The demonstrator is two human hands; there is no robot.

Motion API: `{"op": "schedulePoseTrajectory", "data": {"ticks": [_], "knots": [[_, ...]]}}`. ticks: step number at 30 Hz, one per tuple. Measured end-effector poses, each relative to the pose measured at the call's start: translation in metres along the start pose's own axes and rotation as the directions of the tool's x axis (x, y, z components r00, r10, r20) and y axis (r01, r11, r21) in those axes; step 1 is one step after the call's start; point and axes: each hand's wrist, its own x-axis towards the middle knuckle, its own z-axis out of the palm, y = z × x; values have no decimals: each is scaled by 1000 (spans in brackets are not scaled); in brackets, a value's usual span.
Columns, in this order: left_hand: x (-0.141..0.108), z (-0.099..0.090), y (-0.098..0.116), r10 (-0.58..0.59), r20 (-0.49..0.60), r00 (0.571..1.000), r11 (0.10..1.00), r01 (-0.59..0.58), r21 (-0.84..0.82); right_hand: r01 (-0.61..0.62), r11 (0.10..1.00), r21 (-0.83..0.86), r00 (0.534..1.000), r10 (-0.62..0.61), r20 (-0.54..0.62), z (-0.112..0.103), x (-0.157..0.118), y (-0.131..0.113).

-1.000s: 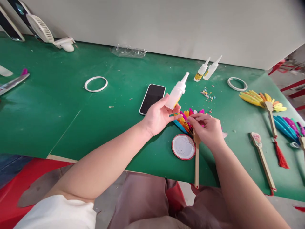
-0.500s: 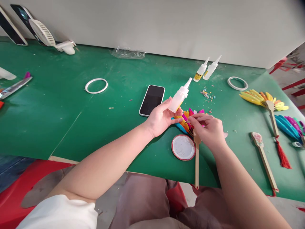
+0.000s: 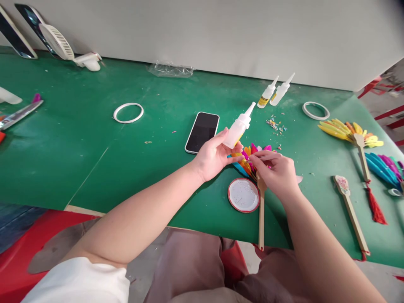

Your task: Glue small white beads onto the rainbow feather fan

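Note:
My left hand (image 3: 213,158) is closed around a white glue bottle (image 3: 236,129), its nozzle tilted up and to the right. Some of its fingers reach over a multicoloured feather fan (image 3: 244,165) lying on the table. Over the same feathers, my right hand (image 3: 277,172) pinches a slim pale stick-like tool (image 3: 268,157); its exact kind is unclear. The fan's wooden handle (image 3: 261,219) points toward me, and my right hand covers part of the feathers. Beside the handle lies a red-rimmed white lid (image 3: 243,195) with tiny beads in it.
A phone (image 3: 202,131) lies near my left hand. Two more glue bottles (image 3: 267,96) stand behind, near small colourful bits (image 3: 276,125). At right are a yellow feather fan (image 3: 339,130), a blue feather fan (image 3: 380,168) and a wooden handle (image 3: 352,216). White tape rings (image 3: 128,113) lie on the green table.
Almost nothing differs. Both hands stay over the feather fan with the glue bottle and slim tool; the whole view shifts only very slightly.

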Motion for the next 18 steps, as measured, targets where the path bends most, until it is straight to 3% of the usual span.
{"op": "schedulePoseTrajectory", "data": {"ticks": [18], "knots": [[0, 1, -4, -55, 14, 998, 998, 56, -7, -17, 1000, 5, 1000, 17, 4, 0, 1, -2]]}}
